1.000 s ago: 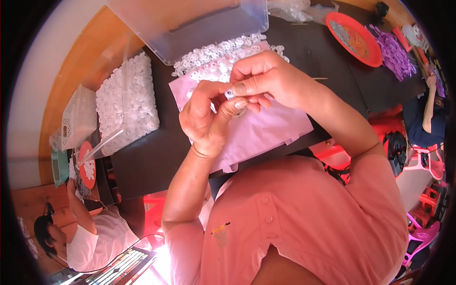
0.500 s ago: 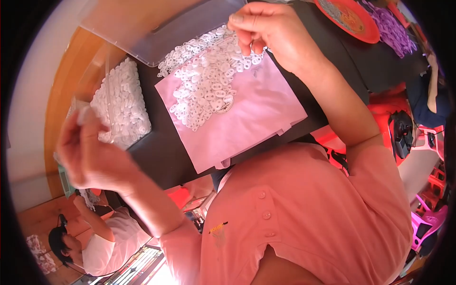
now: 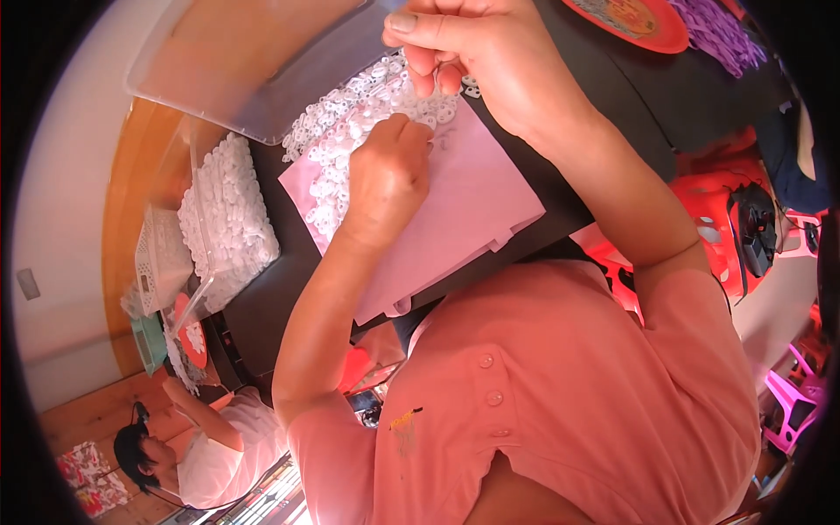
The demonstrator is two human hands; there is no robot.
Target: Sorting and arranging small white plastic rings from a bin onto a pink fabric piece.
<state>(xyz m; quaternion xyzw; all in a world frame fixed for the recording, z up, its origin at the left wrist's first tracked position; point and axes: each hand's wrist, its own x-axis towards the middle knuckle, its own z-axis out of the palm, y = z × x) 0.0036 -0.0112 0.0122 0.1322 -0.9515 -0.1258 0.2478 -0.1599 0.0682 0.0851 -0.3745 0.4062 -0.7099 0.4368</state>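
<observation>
A heap of small flat white pieces with holes (image 3: 328, 179) spreads over the far left part of a pink sheet (image 3: 477, 197) on the dark table. My left hand (image 3: 389, 171) is down on the heap, fingers bent inward, their tips mostly hidden among the pieces. Above the heap's far right side, my right hand (image 3: 477, 57) is raised with thumb and forefinger together and the other fingers curled. Whatever either hand grips is too small or too hidden to make out.
An open clear tub (image 3: 197, 74) stands behind the heap. Left of the sheet is a clear bin (image 3: 207, 284) full of white pieces. A red dish (image 3: 674, 39) and purple strands (image 3: 722, 39) lie far right. A co-worker (image 3: 232, 442) sits lower left; red stools (image 3: 700, 197) stand right.
My left hand has swung right from above the white bin and come down onto the heap. My right hand has shifted slightly left, staying pinched.
</observation>
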